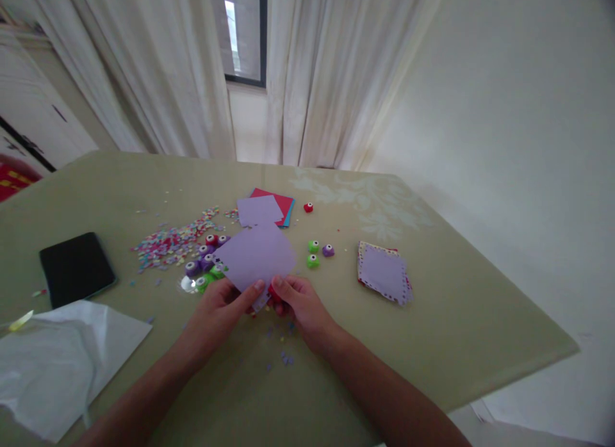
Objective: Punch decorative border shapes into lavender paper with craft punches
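A sheet of purple paper is held up over the near middle of the table. My left hand pinches its lower edge between thumb and fingers. With its thumb on top, my right hand grips a small red paper punch at the paper's near corner. Small cut-out holes show along the paper's lower edge and left corner. Beyond my left hand sits a cluster of purple, green and red punches, partly covered by the sheet. Bits of punched paper lie below my hands.
Purple, red and blue sheets lie farther back. A stack of paper with punched edges is at right. Loose punches stand nearby. Confetti, a dark phone or tablet and a white bag are at left.
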`<state>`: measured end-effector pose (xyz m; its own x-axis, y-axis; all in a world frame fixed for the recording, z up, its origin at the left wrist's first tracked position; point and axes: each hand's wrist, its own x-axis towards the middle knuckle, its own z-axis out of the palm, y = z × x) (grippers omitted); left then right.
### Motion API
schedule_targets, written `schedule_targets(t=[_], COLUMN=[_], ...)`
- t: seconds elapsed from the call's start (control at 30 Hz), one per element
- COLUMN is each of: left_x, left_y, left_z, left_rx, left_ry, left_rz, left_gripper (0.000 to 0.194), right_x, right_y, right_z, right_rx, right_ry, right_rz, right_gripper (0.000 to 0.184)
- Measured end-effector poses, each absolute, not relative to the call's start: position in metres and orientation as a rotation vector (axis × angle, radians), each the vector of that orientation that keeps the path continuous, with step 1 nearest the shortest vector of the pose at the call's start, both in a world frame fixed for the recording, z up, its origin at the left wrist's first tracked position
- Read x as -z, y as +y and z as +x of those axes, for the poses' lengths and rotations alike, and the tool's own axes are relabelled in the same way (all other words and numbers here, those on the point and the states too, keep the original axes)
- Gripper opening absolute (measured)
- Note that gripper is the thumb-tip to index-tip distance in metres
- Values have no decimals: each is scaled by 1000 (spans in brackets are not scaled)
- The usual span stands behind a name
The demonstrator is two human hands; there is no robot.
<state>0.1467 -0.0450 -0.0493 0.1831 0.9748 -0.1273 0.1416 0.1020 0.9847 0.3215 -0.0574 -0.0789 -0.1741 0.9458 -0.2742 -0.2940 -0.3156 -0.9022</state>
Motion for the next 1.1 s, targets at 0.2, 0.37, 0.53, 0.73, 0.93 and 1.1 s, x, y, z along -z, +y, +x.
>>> schedule_targets(t=[0.2, 0.37, 0.53, 0.73, 0.93, 1.1], left_x=[50, 50, 48, 49, 46, 44], left_y=[-45, -45, -46, -46, -47, -49], left_z=[146, 145, 145, 146, 147, 147], left_rx=[-912, -911, -899, -912, -926, -931], left_ry=[1203, 1216, 1231, 1211, 1217, 1238], left_rz=[1297, 1327, 1324, 1346, 1316, 1294], left_gripper=[42, 43, 44, 42, 39, 39], right_x=[80, 78, 77, 75, 71, 68], right_y=[-57, -58, -60, -62, -62, -62], right_z=[321, 321, 321, 321, 321, 321], right_rx=[-1669, -1679, -1683, -1701, -1707, -1698], right_ry=[-889, -890, -878, -875, -858, -863], right_rz=[-1091, -1107, -1115, -1087, -1058, -1035], right_gripper=[69, 69, 71, 69, 69, 68])
